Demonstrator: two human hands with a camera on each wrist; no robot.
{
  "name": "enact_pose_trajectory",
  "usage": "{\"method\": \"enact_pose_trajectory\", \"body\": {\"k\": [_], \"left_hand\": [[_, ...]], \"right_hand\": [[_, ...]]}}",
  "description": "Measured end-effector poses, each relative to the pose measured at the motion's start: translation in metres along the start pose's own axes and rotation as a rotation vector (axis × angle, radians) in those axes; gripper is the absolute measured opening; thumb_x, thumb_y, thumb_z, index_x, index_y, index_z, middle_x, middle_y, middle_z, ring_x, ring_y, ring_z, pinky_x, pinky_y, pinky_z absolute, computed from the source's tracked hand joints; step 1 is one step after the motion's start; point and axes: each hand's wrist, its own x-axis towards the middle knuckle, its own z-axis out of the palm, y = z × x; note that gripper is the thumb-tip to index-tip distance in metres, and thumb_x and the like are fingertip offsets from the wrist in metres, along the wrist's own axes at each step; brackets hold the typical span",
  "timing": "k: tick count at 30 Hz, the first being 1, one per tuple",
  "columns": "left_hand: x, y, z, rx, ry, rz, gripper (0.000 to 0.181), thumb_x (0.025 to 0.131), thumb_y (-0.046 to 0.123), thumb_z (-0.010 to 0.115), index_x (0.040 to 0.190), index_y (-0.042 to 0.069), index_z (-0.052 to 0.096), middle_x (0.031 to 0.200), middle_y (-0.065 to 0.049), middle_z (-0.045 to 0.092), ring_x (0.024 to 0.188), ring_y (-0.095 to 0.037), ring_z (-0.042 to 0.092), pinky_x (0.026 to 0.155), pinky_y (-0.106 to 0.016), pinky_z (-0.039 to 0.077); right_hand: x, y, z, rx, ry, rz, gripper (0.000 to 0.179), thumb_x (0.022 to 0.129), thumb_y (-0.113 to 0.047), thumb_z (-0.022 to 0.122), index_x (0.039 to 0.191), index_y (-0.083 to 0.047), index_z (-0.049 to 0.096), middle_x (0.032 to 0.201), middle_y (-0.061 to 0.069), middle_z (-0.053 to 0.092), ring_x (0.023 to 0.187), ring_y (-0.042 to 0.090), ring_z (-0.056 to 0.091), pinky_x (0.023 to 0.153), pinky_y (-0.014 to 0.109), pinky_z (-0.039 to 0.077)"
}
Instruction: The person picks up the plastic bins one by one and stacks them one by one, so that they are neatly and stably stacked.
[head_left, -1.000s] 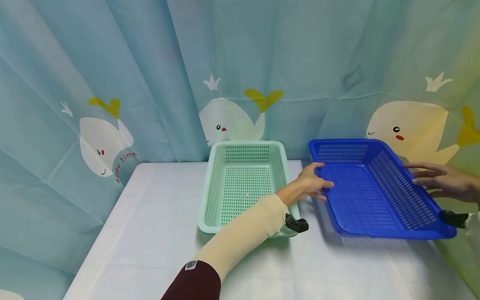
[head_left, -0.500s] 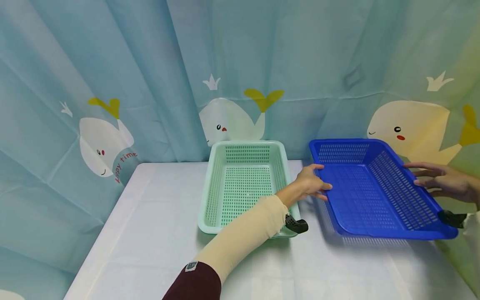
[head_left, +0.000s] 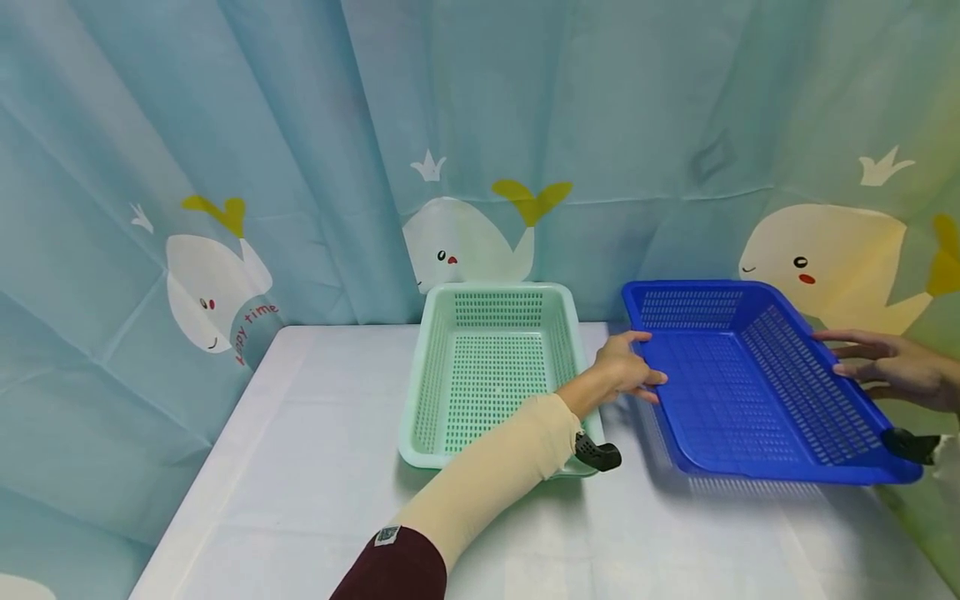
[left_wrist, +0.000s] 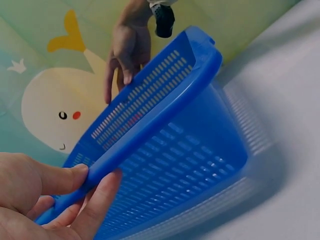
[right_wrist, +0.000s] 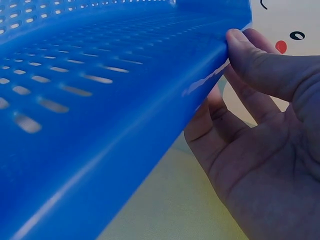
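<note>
A blue plastic basket (head_left: 712, 392) with slotted walls is at the right side of the table, its right part reaching past the table's edge. My left hand (head_left: 622, 367) pinches its left rim; in the left wrist view the thumb (left_wrist: 65, 179) lies on top of the rim and the fingers below. On the opposite side, my right hand (head_left: 896, 367) holds the right rim between thumb (right_wrist: 265, 70) and fingers, as the right wrist view shows. A light green basket (head_left: 431, 375) with nothing in it stands left of the blue one, partly hidden by my left forearm.
A white cloth covers the table (head_left: 300, 467). Right behind it hangs a blue-green curtain (head_left: 315, 167) printed with whales, which also runs along the right side. Shadow falls on the cloth under the blue basket.
Everything in the head view has shifted a few pixels to the right. Both hands keep their hold on the blue basket, which stays in the same place on the table.
</note>
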Motion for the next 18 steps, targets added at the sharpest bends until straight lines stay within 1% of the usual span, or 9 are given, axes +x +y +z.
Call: {"method": "enact_pose_trajectory", "body": {"k": [2, 6, 10, 11, 16, 18], "left_hand": [[-0.0002, -0.0003, 0.0005, 0.004, 0.004, -0.002, 0.071, 0.079, -0.017, 0.079, 0.136, 0.023, 0.065, 0.087, -0.009, 0.059, 0.073, -0.034, 0.075, 0.048, -0.033, 0.060], [-0.0004, -0.0012, 0.0017, -0.004, 0.006, -0.003, 0.071, 0.079, -0.018, 0.079, 0.136, 0.023, 0.065, 0.092, -0.010, 0.061, 0.080, -0.037, 0.075, 0.048, -0.032, 0.060], [-0.0005, -0.0016, 0.0021, -0.008, 0.005, -0.009, 0.071, 0.079, -0.017, 0.079, 0.136, 0.023, 0.066, 0.092, -0.009, 0.061, 0.085, -0.039, 0.075, 0.048, -0.033, 0.060], [-0.0001, -0.0017, 0.0023, -0.004, 0.007, -0.011, 0.071, 0.079, -0.017, 0.079, 0.136, 0.024, 0.066, 0.090, -0.009, 0.061, 0.084, -0.038, 0.075, 0.049, -0.033, 0.060], [0.0002, -0.0011, 0.0014, 0.003, 0.017, -0.005, 0.072, 0.079, -0.016, 0.080, 0.137, 0.023, 0.066, 0.090, -0.008, 0.062, 0.075, -0.034, 0.075, 0.048, -0.032, 0.060], [-0.0001, -0.0008, 0.0005, -0.007, 0.023, -0.004, 0.072, 0.078, -0.017, 0.080, 0.137, 0.023, 0.066, 0.093, -0.009, 0.063, 0.073, -0.032, 0.075, 0.048, -0.032, 0.060]], "right_hand": [[0.0001, 0.0008, 0.0003, 0.001, 0.002, 0.004, 0.077, 0.108, -0.029, 0.055, 0.167, -0.017, 0.006, 0.150, 0.051, 0.017, 0.105, 0.042, 0.066, 0.086, 0.060, 0.059], [0.0010, 0.0032, 0.0004, 0.002, -0.002, 0.006, 0.078, 0.108, -0.029, 0.055, 0.166, -0.011, 0.005, 0.150, 0.051, 0.018, 0.104, 0.040, 0.067, 0.085, 0.060, 0.059], [0.0022, 0.0057, 0.0006, 0.005, -0.006, 0.009, 0.079, 0.108, -0.030, 0.055, 0.165, -0.009, 0.005, 0.149, 0.051, 0.019, 0.103, 0.038, 0.068, 0.084, 0.060, 0.059], [0.0023, 0.0058, 0.0007, 0.004, -0.004, 0.012, 0.080, 0.108, -0.030, 0.056, 0.166, -0.011, 0.004, 0.149, 0.050, 0.020, 0.103, 0.037, 0.068, 0.084, 0.060, 0.059], [0.0027, 0.0025, -0.0014, -0.046, -0.002, 0.003, 0.080, 0.107, -0.031, 0.057, 0.163, -0.003, 0.007, 0.147, 0.052, 0.021, 0.101, 0.040, 0.068, 0.082, 0.061, 0.059], [0.0035, -0.0002, -0.0022, -0.076, 0.001, -0.002, 0.079, 0.107, -0.030, 0.057, 0.161, 0.003, 0.009, 0.145, 0.053, 0.022, 0.100, 0.042, 0.068, 0.082, 0.061, 0.059]]}}
